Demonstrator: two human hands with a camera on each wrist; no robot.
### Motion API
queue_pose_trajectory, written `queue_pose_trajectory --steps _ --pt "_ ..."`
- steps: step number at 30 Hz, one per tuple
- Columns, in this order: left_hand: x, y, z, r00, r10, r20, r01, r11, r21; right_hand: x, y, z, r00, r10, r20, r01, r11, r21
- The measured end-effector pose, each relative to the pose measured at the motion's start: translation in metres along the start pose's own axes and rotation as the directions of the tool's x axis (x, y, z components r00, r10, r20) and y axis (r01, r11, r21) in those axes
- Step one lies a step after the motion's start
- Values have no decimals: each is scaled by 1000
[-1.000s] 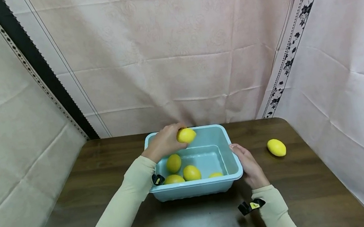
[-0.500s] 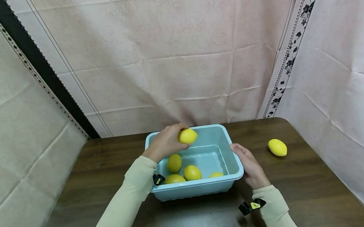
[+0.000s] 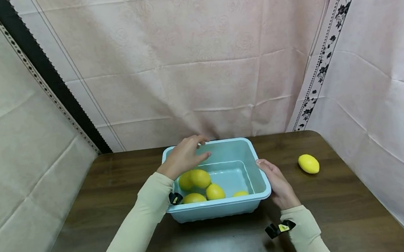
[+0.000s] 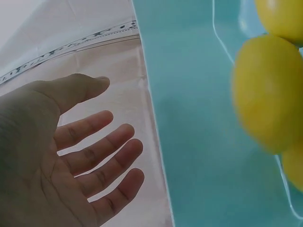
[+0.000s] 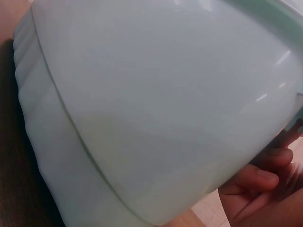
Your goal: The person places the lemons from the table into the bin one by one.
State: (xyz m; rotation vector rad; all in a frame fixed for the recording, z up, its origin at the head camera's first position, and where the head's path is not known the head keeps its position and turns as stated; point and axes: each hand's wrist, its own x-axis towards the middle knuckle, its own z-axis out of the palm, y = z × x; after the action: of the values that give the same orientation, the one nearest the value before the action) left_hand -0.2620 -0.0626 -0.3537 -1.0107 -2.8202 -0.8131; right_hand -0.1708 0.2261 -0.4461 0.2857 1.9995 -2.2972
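A light blue plastic basin [image 3: 234,209] stands on the table with several yellow lemons [image 3: 215,191] in it, mostly on its left side. Over the basin's far left part is my left hand [image 3: 187,157], fingers spread and holding nothing. The left wrist view shows its palm and loosely bent fingers beside the basin wall [image 4: 189,142], with a blurred lemon [image 4: 267,94] at the right. My right hand [image 3: 275,182] grips the basin's right rim; in the right wrist view its curled fingers [image 5: 260,179] show at the basin's side.
One more lemon [image 3: 309,164] lies on the dark wooden table [image 3: 121,210], right of the basin. Pale cloth hangings [image 3: 194,60] rise behind the table and along both sides.
My left hand has let go of the lemon it held, and its fingers have opened. That lemon now lies in the basin among the others. The right hand stays at the rim.
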Motion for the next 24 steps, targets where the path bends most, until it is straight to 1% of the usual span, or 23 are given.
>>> queue_pose_trajectory --steps 5,9,14,18,24 --pt "-2 4 -7 1000 1 -27 -1 1000 -29 0 1 0 1000 -6 5 6 1000 -4" --pt "-4 10 -15 999 1 -39 -3 999 -52 0 1 -1 1000 -12 4 12 1000 -10" --pt "-5 16 -28 999 -3 -45 1 999 -35 1 1 -2 1000 -16 5 16 1000 -19" --pt "-10 20 -38 999 -8 -35 7 999 -35 1 1 -2 1000 -20 4 20 1000 -16" --pt "-21 21 -49 1000 10 0 -10 993 -118 0 2 -1 1000 -30 9 30 999 -17"
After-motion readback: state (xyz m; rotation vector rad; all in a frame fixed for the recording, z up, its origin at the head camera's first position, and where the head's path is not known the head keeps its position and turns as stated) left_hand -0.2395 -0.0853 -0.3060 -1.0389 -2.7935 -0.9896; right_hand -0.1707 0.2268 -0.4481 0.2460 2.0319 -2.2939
